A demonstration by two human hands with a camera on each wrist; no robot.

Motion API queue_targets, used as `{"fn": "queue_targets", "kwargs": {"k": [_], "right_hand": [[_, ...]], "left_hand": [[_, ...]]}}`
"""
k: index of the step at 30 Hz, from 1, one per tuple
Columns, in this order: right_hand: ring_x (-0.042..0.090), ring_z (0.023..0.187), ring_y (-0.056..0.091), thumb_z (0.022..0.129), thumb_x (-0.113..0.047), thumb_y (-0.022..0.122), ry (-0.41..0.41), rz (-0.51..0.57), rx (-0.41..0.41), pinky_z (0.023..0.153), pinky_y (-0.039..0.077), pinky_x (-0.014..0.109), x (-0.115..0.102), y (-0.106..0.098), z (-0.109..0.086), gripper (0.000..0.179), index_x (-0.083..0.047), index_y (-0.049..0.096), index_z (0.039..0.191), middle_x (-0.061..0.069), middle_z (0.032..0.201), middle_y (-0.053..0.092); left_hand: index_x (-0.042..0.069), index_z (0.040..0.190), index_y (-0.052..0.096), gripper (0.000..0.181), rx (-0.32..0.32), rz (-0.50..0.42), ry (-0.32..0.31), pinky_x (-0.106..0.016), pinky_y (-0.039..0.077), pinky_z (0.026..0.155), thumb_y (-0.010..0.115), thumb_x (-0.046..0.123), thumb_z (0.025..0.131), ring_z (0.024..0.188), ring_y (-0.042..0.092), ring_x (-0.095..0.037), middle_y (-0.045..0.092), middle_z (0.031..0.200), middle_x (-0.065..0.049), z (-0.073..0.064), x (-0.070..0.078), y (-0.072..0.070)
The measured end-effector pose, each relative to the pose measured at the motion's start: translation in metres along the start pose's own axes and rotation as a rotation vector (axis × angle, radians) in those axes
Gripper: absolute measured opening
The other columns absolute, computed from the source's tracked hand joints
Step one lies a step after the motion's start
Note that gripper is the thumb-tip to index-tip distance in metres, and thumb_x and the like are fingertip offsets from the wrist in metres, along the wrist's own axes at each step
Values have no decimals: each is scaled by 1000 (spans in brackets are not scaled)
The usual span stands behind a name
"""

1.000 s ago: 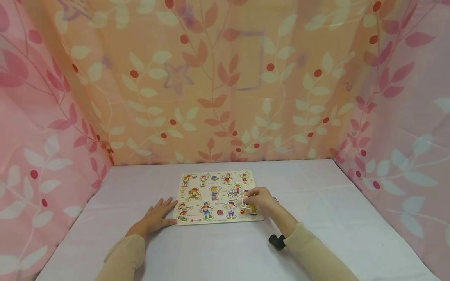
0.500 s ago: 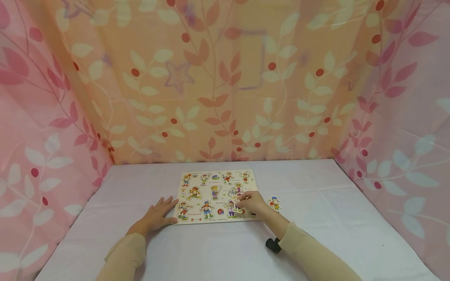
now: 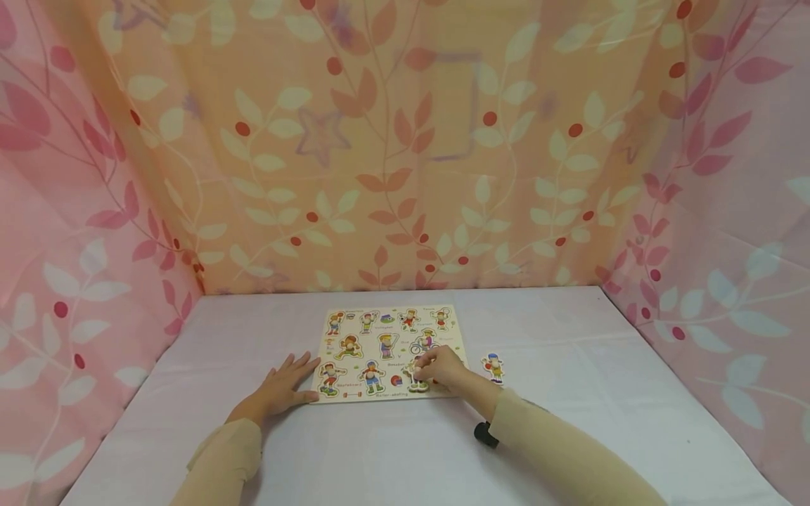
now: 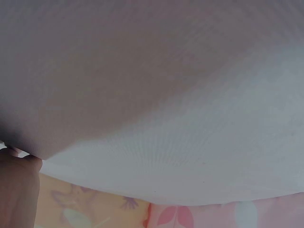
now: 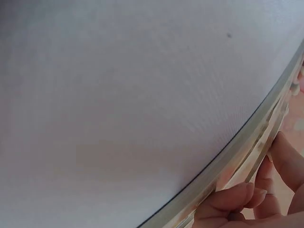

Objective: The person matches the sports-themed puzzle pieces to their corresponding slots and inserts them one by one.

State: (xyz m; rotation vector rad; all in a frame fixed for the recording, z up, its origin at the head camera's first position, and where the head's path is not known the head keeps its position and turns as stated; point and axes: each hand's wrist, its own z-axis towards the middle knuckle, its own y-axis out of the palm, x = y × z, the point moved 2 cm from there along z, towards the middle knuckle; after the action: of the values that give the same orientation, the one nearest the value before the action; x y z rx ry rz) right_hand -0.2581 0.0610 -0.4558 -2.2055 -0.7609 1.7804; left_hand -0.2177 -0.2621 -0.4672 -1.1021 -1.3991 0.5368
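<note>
A cream wooden peg puzzle board (image 3: 365, 360) printed with cartoon sports figures lies on the white table. My left hand (image 3: 280, 388) rests with spread fingers at the board's left edge; in the left wrist view only part of that hand (image 4: 18, 187) shows. Over the board's lower right, my right hand (image 3: 445, 370) pinches a figure-shaped puzzle piece (image 3: 415, 384), partly hidden by the fingers. In the right wrist view, the right hand (image 5: 256, 197) is seen low beside the board's edge (image 5: 223, 164). Right of the board lies another puzzle piece (image 3: 493, 368), a blue-capped figure.
The white table (image 3: 354, 457) stretches around the board. Floral curtains (image 3: 405, 176) stand at the back and on both sides. A black object (image 3: 486, 434) shows beside the right sleeve.
My right hand has moved left across the board's lower right with the puzzle piece. The blue-capped piece, mostly hidden earlier, now shows. The left hand stays in place.
</note>
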Motion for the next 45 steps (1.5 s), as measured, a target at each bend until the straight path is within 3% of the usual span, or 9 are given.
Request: {"fn": "queue_targets", "kwargs": {"k": [7,12,16,18,22,25,33,39,45], "right_hand": [[17,75,51,74,-3,81,-36,-173,4,56,38,22,-5,4,2,16,-6,65,73,3,82,58],[10,59,47,77,0,77,-23,-110,-39,46,35,18,-3,2,1,11,-3,67,78,5,82,58],[4,46,38,81,-1,75,-51,-52,-64,41,31,15,1,-6,-1,11,2,72,91,9,92,63],[6,48,40,81,-3,75,-61,-55,-52,44,33,17,2,-13,-2,15,1,73,96,11,95,63],[17,74,53,81,-5,76,-55,-95,13,60,46,25,4,-33,-6,19,-2,73,100,13,102,62],[24,93,52,81,-5,76,-30,-98,50,74,47,33,5,-50,-11,22,-1,72,102,13,109,59],[26,89,56,85,-6,72,39,-53,112,72,51,36,18,-98,-17,30,2,67,114,18,105,56],[34,104,55,87,-9,71,72,-74,66,83,51,48,39,-128,-12,38,1,62,122,25,122,53],[30,100,52,84,-12,76,76,-55,3,76,48,39,62,-145,-6,41,-1,64,121,21,115,54]], "left_hand": [[2,146,40,81,15,9,12,-74,6,106,71,43,84,139,10,-55,25,153,-29,-3,5,-3],[2,146,39,81,10,21,2,-73,6,106,70,44,84,139,10,-55,25,153,-29,-2,5,-2],[2,146,40,81,8,23,-2,-73,6,106,70,45,84,139,11,-55,25,153,-29,-2,4,0],[2,146,40,81,10,21,-1,-74,6,106,70,45,84,139,11,-55,25,153,-29,-2,4,1],[2,147,39,81,3,22,-4,-75,6,105,70,45,85,139,10,-55,24,153,-29,-2,4,1],[2,147,39,81,-5,36,-9,-75,7,105,70,44,85,139,10,-55,24,153,-29,-2,5,1],[3,145,43,77,-9,65,4,-74,17,103,69,44,85,137,12,-59,27,152,-30,-4,8,-1],[3,144,44,75,4,65,-2,-74,21,102,69,44,86,137,13,-59,29,152,-29,-7,7,1],[4,144,45,74,5,45,6,-73,19,103,69,44,86,137,12,-58,29,152,-28,-6,5,2]]}}
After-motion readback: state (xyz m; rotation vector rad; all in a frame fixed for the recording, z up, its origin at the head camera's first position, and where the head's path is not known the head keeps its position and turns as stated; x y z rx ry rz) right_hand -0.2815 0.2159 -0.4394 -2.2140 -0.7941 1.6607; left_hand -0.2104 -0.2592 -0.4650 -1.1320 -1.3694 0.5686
